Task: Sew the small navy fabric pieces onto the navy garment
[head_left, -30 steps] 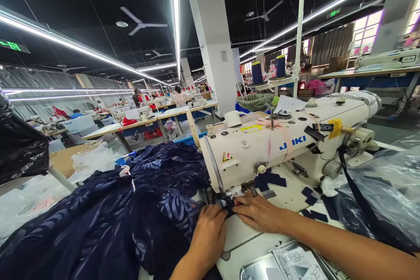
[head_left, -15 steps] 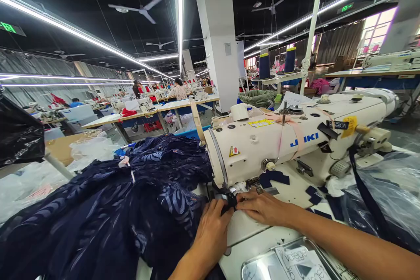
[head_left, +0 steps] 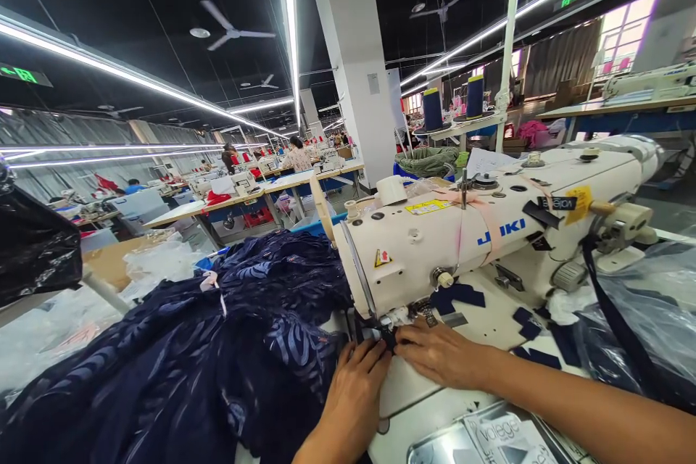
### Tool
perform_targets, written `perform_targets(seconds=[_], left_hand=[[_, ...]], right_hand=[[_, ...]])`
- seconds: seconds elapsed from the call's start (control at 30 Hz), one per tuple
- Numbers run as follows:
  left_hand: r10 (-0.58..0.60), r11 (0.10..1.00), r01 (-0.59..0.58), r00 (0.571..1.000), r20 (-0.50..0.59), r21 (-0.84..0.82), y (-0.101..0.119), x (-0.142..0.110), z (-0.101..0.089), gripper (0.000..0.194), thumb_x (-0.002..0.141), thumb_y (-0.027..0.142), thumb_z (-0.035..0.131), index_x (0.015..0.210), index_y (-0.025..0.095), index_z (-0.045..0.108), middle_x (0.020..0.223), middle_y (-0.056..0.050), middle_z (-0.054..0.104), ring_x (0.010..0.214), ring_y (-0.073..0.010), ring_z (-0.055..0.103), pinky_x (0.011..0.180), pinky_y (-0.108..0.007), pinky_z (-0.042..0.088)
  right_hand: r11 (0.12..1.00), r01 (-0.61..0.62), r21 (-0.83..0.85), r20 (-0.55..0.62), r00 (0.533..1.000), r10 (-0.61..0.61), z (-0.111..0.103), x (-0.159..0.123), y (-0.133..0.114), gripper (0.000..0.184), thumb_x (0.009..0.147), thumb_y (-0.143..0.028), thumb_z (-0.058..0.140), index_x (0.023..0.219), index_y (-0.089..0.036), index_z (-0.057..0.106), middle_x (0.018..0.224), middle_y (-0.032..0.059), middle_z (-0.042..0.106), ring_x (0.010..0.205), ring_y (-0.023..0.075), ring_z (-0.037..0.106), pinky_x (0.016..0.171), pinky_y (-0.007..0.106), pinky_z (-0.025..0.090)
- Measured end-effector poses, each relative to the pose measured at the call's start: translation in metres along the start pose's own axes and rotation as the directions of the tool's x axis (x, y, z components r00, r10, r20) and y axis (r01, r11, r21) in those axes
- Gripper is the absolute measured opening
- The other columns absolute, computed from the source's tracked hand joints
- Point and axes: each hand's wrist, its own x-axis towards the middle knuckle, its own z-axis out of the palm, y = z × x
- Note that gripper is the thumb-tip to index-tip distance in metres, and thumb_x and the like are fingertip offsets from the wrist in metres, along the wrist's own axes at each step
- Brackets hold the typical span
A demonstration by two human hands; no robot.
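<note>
A cream sewing machine (head_left: 489, 232) stands on a white table (head_left: 424, 406). A big heap of dark blue patterned fabric (head_left: 179, 362) lies to its left. My left hand (head_left: 356, 384) rests on the fabric's edge, fingers stretched toward the needle area. My right hand (head_left: 438, 355) lies flat on the table just right of the needle, fingertips pressed on a small dark piece under the presser foot (head_left: 387, 333). The two hands almost touch there. The needle itself is hidden by the machine head.
Small dark blue cut pieces (head_left: 457, 297) lie on the machine bed. A metal tray with printed labels (head_left: 489, 435) sits near me. Clear plastic bags (head_left: 641, 319) lie on the right. Two thread cones (head_left: 454, 105) stand behind. Other workers sit at distant tables (head_left: 255, 188).
My hands stayed at the presser foot, the left fingers creeping slightly closer to the needle. The camera view shifted a little; the fabric heap is unchanged.
</note>
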Motion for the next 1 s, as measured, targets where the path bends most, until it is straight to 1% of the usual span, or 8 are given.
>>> perform_targets(seconds=[0.1,0.33,0.53,0.67,0.77,0.83,0.9,1.0], left_hand=[[-0.015,1.0,0.015,1.0,-0.002,-0.014,0.0,0.0,0.001,0.043,0.075,0.002,0.044,0.113,0.018,0.054,0.118,-0.008,0.056,0.11,-0.0229,0.047,0.095,-0.046,0.036],[-0.055,0.998,0.057,0.997,0.045,-0.04,0.001,0.002,0.002,0.052,0.069,-0.003,0.04,0.116,0.017,0.053,0.122,-0.009,0.053,0.114,-0.0244,0.045,0.096,-0.048,0.035],[-0.111,0.992,0.116,0.989,0.1,-0.05,0.0,0.007,-0.004,0.061,0.064,-0.005,0.038,0.119,0.018,0.05,0.126,-0.005,0.05,0.118,-0.023,0.04,0.099,-0.048,0.03],[-0.135,0.987,0.147,0.98,0.144,-0.071,-0.005,0.012,-0.008,0.063,0.062,-0.006,0.036,0.118,0.016,0.051,0.127,-0.004,0.049,0.121,-0.0209,0.037,0.101,-0.046,0.027],[-0.135,0.984,0.15,0.979,0.154,-0.092,-0.01,0.016,-0.008,0.064,0.058,-0.006,0.037,0.117,0.016,0.052,0.126,-0.004,0.049,0.12,-0.0202,0.037,0.102,-0.047,0.026],[-0.135,0.985,0.149,0.981,0.141,-0.092,-0.012,0.018,-0.007,0.063,0.058,-0.005,0.038,0.116,0.016,0.052,0.124,-0.005,0.051,0.119,-0.02,0.039,0.102,-0.047,0.026],[-0.127,0.989,0.133,0.987,0.097,-0.061,-0.011,0.019,-0.004,0.057,0.063,-0.004,0.04,0.115,0.014,0.053,0.121,-0.006,0.054,0.117,-0.0205,0.041,0.102,-0.046,0.028],[-0.107,0.99,0.109,0.994,-0.035,0.086,-0.005,0.018,0.001,0.037,0.074,0.002,0.043,0.105,0.011,0.059,0.113,-0.011,0.058,0.113,-0.0237,0.045,0.101,-0.046,0.028]], right_hand=[[1.0,0.003,0.018,-0.014,1.0,-0.003,0.002,-0.001,0.001,0.019,0.081,-0.007,0.043,0.09,-0.012,0.059,0.09,0.0096,0.058,0.076,0.018,0.055,0.063,0.027,0.045],[0.997,-0.02,0.07,-0.023,1.0,0.022,0.002,0.001,0.001,0.02,0.082,-0.011,0.044,0.094,-0.011,0.06,0.093,0.0113,0.059,0.083,0.0189,0.056,0.072,0.03,0.047],[0.989,-0.108,0.097,0.025,0.994,0.106,0.008,-0.001,0.002,0.026,0.08,-0.016,0.047,0.103,-0.013,0.059,0.104,0.012,0.06,0.088,0.0228,0.057,0.076,0.036,0.047],[0.969,-0.173,0.177,0.048,0.985,0.167,0.008,-0.003,0.006,0.029,0.078,-0.017,0.048,0.104,-0.016,0.06,0.11,0.0107,0.059,0.093,0.0241,0.057,0.08,0.038,0.045],[0.925,-0.279,0.256,0.072,0.96,0.27,0.012,0.002,0.011,0.026,0.078,-0.018,0.049,0.099,-0.017,0.063,0.103,0.0084,0.063,0.092,0.024,0.058,0.081,0.038,0.045],[0.883,-0.378,0.278,0.073,0.925,0.373,0.019,0.009,0.015,0.024,0.079,-0.017,0.047,0.094,-0.017,0.065,0.092,0.0068,0.067,0.087,0.0224,0.06,0.08,0.037,0.046],[0.851,-0.444,0.282,0.061,0.893,0.446,0.027,0.017,0.021,0.025,0.08,-0.014,0.044,0.093,-0.016,0.065,0.086,0.0064,0.068,0.081,0.02,0.061,0.075,0.033,0.049],[0.848,-0.452,0.276,0.026,0.886,0.464,0.036,0.025,0.028,0.024,0.08,-0.012,0.044,0.093,-0.014,0.063,0.091,0.0092,0.066,0.082,0.0203,0.061,0.072,0.033,0.05]])
